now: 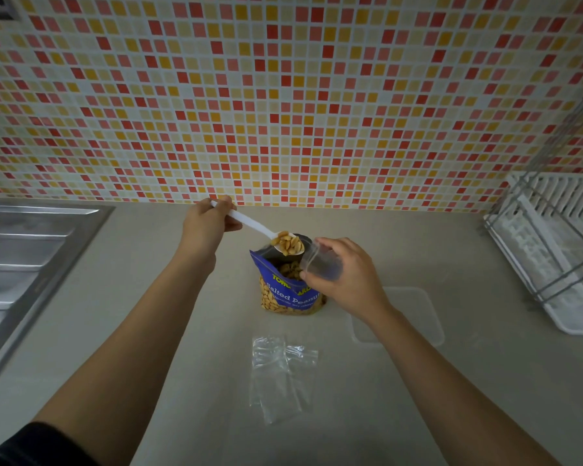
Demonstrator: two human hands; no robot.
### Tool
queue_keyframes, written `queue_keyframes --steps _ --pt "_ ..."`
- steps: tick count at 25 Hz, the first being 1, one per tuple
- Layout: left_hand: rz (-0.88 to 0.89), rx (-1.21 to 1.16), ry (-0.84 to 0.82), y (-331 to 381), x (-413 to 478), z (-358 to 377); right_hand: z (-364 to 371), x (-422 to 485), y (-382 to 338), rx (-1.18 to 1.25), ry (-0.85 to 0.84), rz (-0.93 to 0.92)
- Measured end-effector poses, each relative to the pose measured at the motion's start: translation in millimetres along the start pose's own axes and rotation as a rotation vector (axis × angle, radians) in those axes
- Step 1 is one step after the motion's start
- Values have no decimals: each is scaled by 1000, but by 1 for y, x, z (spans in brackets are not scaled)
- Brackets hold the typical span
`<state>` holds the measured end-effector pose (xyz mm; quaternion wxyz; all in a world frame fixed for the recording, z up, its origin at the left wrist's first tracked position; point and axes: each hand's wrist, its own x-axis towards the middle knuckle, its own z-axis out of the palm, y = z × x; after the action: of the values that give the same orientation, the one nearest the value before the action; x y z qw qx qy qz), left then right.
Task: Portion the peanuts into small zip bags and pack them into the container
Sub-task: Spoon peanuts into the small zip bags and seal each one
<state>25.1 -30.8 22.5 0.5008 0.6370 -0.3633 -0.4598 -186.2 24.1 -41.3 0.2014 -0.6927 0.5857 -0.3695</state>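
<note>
- Nearest us, at six o'clock from the peanut pack [288, 294], the spare zip bags [283, 375] lie flat and empty on the counter [401, 237], overlapping one another.
- At four o'clock from the pack sits the clear container [418, 317]. We cannot tell whether it is lidded or open (it is nearly the counter's colour), and nothing shows inside it.
- The pack stands upright with its mouth open and nuts showing through its lower half.
- Our right hand [347, 280] pinches a small zip bag [320, 264] at the pack's two o'clock, fingers curled round it, with the bag's mouth turned toward the spoon.
- The spoon [249, 223] hovers just above the pack's mouth. Its bowl is heaped with peanuts [288, 244] and is almost at the bag's lip.
- Our left hand [207, 223], at eleven o'clock, grips the end of the spoon's handle.
- We judge this an early portion. To pour well, we should spread the bag's mouth wider and slide the bowl's tip inside before tilting. Both should stay over the pack so strays fall back in.
- Farther off are a sink [31, 257] at nine o'clock, a dish rack [552, 250] at three, and the tiled wall [283, 95] at twelve.
</note>
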Motion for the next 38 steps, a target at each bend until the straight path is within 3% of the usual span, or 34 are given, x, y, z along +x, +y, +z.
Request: queue_keyframes --steps 5,14,17,19,22,26,29,31,32,35,36,38 --pt "99 108 -64 7 -4 9 6 0 -6 37 4 -9" --pt "436 421 -183 35 -16 30 13 -2 -18 201 108 42" --pt "468 449 -333 42 -19 30 14 -1 -20 206 123 67" --pt "619 574 -376 49 -24 26 15 -1 -21 233 155 96" --pt "768 611 -375 60 -32 20 15 -2 -22 277 187 121" --pt "819 637 -356 64 -38 16 15 -4 -23 284 174 122" --pt "759 380 -126 67 -31 3 10 -7 -18 282 198 158" --pt "700 350 -35 55 -23 -2 5 -10 -12 301 202 198" --pt "693 467 -61 42 -21 0 3 -11 -9 308 191 213" --pt "749 1143 -219 -14 -24 18 0 -13 -5 314 132 234" --pt "716 1262 -226 -27 -27 24 -1 -13 -5 311 121 233" --pt "553 1223 -160 -39 -27 32 -2 -14 -4 305 110 234"
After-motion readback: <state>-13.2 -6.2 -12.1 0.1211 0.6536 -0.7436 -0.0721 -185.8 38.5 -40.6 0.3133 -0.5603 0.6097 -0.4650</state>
